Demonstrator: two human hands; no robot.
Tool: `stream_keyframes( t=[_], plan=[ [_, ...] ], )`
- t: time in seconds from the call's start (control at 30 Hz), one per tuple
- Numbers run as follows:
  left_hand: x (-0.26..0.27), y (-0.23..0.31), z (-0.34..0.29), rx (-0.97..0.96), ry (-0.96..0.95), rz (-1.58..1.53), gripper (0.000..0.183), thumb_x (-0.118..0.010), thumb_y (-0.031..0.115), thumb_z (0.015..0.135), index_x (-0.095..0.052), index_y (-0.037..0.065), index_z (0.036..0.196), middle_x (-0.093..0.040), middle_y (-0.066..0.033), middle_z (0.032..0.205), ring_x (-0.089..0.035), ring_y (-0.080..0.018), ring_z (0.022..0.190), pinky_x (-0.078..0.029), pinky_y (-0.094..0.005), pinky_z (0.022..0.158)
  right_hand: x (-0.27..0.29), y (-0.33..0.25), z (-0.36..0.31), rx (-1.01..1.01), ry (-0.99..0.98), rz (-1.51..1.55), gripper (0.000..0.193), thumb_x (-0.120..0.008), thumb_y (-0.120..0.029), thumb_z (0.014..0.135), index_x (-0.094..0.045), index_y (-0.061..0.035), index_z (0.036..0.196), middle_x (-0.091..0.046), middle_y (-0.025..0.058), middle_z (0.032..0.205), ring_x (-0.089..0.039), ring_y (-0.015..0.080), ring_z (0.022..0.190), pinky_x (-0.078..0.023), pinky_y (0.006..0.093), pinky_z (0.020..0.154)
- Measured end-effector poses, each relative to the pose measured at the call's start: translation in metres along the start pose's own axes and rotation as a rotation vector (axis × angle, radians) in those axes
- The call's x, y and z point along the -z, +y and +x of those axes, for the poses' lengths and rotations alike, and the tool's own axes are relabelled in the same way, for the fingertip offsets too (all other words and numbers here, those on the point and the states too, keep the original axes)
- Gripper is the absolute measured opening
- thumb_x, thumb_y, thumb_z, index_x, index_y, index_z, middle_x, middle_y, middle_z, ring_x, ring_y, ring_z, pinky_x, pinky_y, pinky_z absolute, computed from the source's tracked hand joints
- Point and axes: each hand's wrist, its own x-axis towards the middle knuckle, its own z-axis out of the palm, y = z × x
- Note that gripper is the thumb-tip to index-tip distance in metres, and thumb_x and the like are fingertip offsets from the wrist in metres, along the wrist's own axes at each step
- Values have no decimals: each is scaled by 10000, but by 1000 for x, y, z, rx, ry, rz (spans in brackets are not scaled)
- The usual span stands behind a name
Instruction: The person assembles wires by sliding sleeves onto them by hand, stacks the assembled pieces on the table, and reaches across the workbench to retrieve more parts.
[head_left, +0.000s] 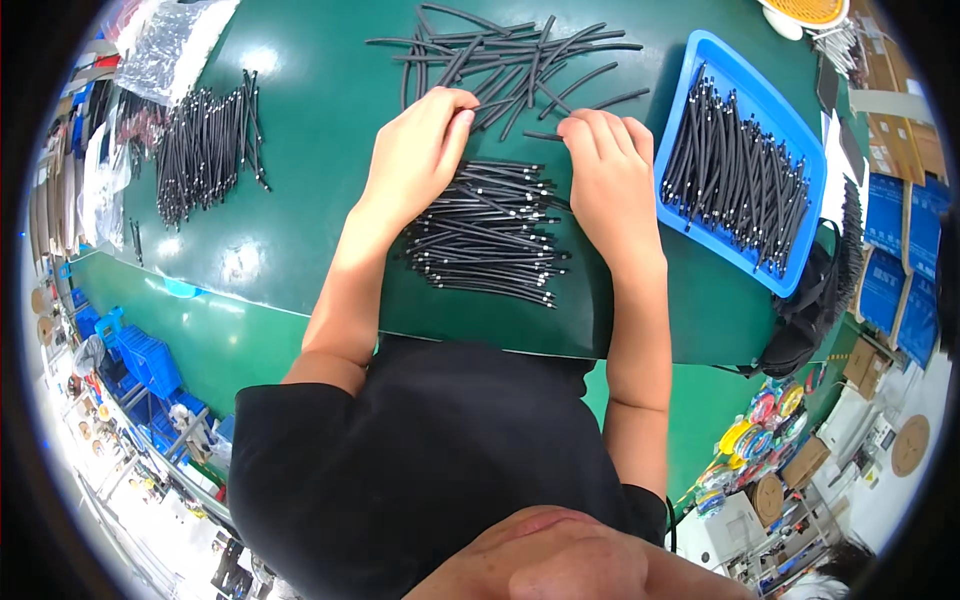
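My left hand (420,150) is closed, thumb and forefinger pinched at the near left edge of a loose pile of plain black tubes (530,62). Whether a tube is between those fingertips is hard to make out. My right hand (612,175) pinches one end of a short black tube (543,136), which points left toward the other hand. Between my forearms lies a stack of black tubes with whitish ends (488,235), laid roughly side by side.
On the right, a blue tray (690,222) holds many similar tubes. Another heap of white-ended tubes (205,150) lies at the left, near clear plastic bags (180,40). A black bag (800,325) rests at the green table's right edge, beside blue boxes.
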Motion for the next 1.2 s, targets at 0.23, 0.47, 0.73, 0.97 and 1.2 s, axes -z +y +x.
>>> stream_keyframes(
  t=[0.23, 0.47, 0.73, 0.97, 1.2],
  plan=[
    [-1, 1, 0, -58, 10, 26, 187, -729, 93, 990, -701, 47, 1169, -714, -78, 1056, -673, -253, 936, -545, -371, 785, -11, 4, -6, -263, 21, 248, 347, -617, 52, 898, -648, -28, 1234, -653, 153, 1072, -640, 393, 950, -528, 469, 843],
    [7, 16, 0, -182, -203, -102, 204, -807, 190, 911, -775, 99, 1090, -669, -54, 1065, -643, -282, 1028, -517, -421, 940, -15, -5, -5, -231, 31, 228, 277, -703, -48, 957, -711, -70, 1232, -637, 105, 994, -653, 321, 869, -533, 441, 755],
    [-1, 19, -6, -96, -371, -121, 127, -742, 144, 959, -717, 41, 1028, -668, -76, 982, -640, -293, 999, -528, -408, 862, -9, -10, -9, -282, -26, 283, 212, -750, -138, 957, -741, -112, 1167, -578, 52, 831, -623, 259, 772, -501, 416, 690],
    [-4, 21, -5, 50, -164, -101, 143, -677, 154, 1036, -669, 30, 1108, -719, -113, 1028, -676, -336, 962, -537, -426, 862, -18, -3, -5, -63, 143, 295, 107, -765, -129, 930, -715, -91, 1016, -592, 36, 811, -616, 238, 760, -471, 390, 671],
    [-5, 23, -6, -3, -174, -111, 122, -703, 121, 1018, -668, 27, 1088, -698, -113, 983, -677, -316, 909, -537, -409, 826, -17, -6, -7, -53, 93, 294, 122, -774, -124, 909, -704, -97, 1006, -600, 23, 820, -606, 225, 745, -470, 380, 662]
  ],
)
